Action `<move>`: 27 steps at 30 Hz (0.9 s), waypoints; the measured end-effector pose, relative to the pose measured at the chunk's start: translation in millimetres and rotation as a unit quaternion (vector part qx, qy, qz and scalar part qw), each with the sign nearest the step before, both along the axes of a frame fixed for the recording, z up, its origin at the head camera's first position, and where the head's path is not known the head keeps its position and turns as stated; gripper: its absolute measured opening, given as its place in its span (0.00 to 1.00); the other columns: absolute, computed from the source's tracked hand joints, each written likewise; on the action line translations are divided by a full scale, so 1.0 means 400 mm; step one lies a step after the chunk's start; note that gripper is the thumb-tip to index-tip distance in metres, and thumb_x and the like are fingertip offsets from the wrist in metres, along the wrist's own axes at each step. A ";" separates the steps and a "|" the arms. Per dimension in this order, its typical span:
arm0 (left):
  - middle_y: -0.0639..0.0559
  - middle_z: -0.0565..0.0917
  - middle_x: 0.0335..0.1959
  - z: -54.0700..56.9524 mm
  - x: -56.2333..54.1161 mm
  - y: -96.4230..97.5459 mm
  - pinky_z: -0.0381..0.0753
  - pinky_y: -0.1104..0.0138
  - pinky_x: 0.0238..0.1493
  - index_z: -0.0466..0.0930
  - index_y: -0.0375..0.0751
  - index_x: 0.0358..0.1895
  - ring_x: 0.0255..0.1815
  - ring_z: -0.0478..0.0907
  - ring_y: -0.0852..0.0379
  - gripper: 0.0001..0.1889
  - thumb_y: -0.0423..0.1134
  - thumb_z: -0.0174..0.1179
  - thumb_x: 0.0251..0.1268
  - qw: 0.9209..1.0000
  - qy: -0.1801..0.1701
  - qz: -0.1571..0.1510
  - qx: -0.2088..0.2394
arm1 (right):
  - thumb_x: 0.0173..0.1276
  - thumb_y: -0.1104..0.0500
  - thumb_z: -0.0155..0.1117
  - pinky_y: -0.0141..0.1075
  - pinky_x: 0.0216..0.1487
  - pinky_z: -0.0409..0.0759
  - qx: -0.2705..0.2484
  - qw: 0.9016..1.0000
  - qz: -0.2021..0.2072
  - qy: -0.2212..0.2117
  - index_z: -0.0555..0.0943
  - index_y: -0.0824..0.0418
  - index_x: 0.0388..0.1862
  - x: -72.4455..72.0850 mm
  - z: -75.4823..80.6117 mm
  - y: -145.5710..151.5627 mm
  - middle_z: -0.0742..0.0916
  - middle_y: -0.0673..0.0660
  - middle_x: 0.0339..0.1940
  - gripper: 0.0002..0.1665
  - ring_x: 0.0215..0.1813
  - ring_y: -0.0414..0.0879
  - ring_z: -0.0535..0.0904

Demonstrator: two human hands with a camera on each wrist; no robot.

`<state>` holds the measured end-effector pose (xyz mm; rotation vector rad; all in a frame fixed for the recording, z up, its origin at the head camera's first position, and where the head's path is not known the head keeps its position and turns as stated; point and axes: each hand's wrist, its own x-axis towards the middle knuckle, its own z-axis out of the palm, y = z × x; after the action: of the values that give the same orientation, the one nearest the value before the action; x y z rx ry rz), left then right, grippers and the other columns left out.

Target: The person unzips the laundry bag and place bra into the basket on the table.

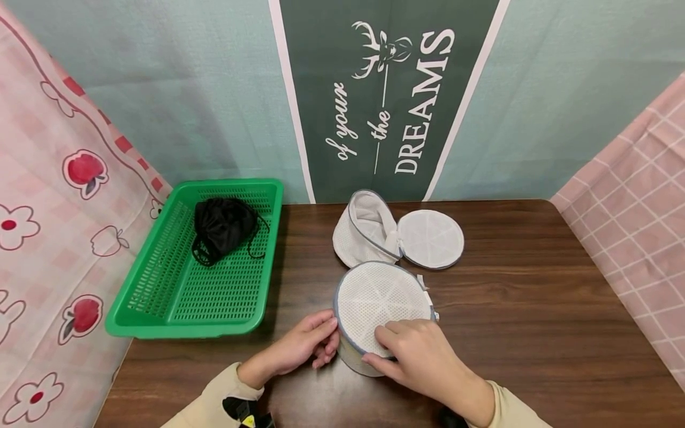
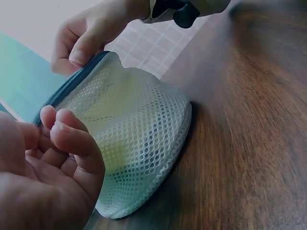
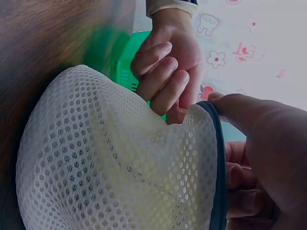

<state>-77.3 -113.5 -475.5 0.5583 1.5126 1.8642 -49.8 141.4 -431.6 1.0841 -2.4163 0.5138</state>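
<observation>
A round white mesh laundry bag with a grey-blue zipper rim stands on the table, its lid lying over the top. Something pale yellow shows faintly through its mesh wall. My left hand pinches the rim on the left side between thumb and curled fingers. At the front right edge, my right hand grips the rim, its thumb along the zipper and its fingers bent over the lid. Just behind stands a second mesh laundry bag, unzipped, with its round lid folded out to the right.
A green plastic basket stands on the left of the brown wooden table. Inside it lies a black drawstring pouch. Patterned cloths hang behind the table and along both sides.
</observation>
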 end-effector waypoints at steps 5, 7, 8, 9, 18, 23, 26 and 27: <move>0.51 0.71 0.25 -0.004 0.002 0.003 0.70 0.75 0.19 0.60 0.20 0.39 0.19 0.69 0.65 0.21 0.40 0.35 0.87 1.000 0.001 0.007 0.003 | 0.60 0.42 0.71 0.29 0.18 0.60 0.004 1.000 -0.005 -0.002 0.65 0.50 0.20 0.000 -0.005 -0.002 0.65 0.41 0.16 0.25 0.16 0.34 0.62; 0.52 0.71 0.25 -0.004 0.003 0.004 0.70 0.75 0.19 0.60 0.20 0.39 0.18 0.69 0.65 0.21 0.40 0.36 0.86 1.000 -0.003 0.012 0.003 | 0.60 0.43 0.71 0.29 0.18 0.60 0.006 1.000 -0.006 0.000 0.66 0.50 0.20 0.000 -0.007 -0.003 0.66 0.42 0.16 0.25 0.16 0.35 0.64; 0.52 0.71 0.25 -0.004 0.003 0.005 0.70 0.75 0.19 0.60 0.19 0.39 0.18 0.69 0.65 0.21 0.40 0.37 0.86 1.000 -0.005 0.013 0.004 | 0.60 0.43 0.71 0.30 0.17 0.60 0.007 1.000 -0.007 0.001 0.66 0.50 0.20 0.000 -0.007 -0.004 0.66 0.42 0.16 0.24 0.15 0.36 0.65; 0.52 0.71 0.25 -0.004 0.004 0.006 0.70 0.75 0.18 0.60 0.19 0.39 0.19 0.69 0.65 0.21 0.40 0.37 0.86 1.000 -0.007 0.014 0.005 | 0.60 0.43 0.71 0.30 0.17 0.61 0.007 1.000 -0.007 0.002 0.66 0.50 0.20 0.000 -0.008 -0.004 0.67 0.42 0.15 0.24 0.15 0.37 0.66; 0.53 0.71 0.25 -0.003 0.005 0.018 0.69 0.76 0.18 0.60 0.18 0.39 0.19 0.68 0.65 0.20 0.38 0.41 0.85 1.000 -0.008 0.018 0.005 | 0.56 0.45 0.74 0.31 0.16 0.61 0.014 1.000 -0.006 0.003 0.67 0.51 0.20 0.000 -0.011 -0.007 0.68 0.43 0.16 0.24 0.15 0.38 0.67; 0.53 0.70 0.25 -0.001 0.005 0.021 0.70 0.75 0.19 0.59 0.18 0.38 0.19 0.69 0.65 0.19 0.37 0.41 0.84 1.000 -0.013 0.017 0.008 | 0.55 0.44 0.74 0.32 0.16 0.61 0.021 1.000 -0.009 0.005 0.67 0.51 0.20 0.001 -0.011 -0.009 0.68 0.43 0.15 0.24 0.15 0.39 0.66; 0.55 0.70 0.24 -0.003 0.005 0.021 0.70 0.76 0.20 0.57 0.18 0.39 0.20 0.69 0.65 0.19 0.37 0.40 0.84 1.000 -0.020 0.008 0.018 | 0.55 0.45 0.74 0.32 0.16 0.60 0.032 0.999 -0.010 0.004 0.67 0.51 0.20 0.001 -0.012 -0.009 0.67 0.43 0.15 0.24 0.15 0.38 0.65; 0.55 0.70 0.24 -0.004 0.005 0.021 0.70 0.76 0.20 0.57 0.17 0.40 0.20 0.69 0.65 0.19 0.37 0.40 0.84 0.999 -0.022 0.004 0.023 | 0.55 0.45 0.74 0.31 0.16 0.60 0.035 0.999 -0.007 0.003 0.67 0.51 0.20 0.001 -0.012 -0.009 0.67 0.43 0.15 0.24 0.15 0.38 0.65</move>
<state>-75.2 -105.3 -477.0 0.5307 1.4481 1.9090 -49.3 137.7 -436.4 1.0951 -2.4516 0.4232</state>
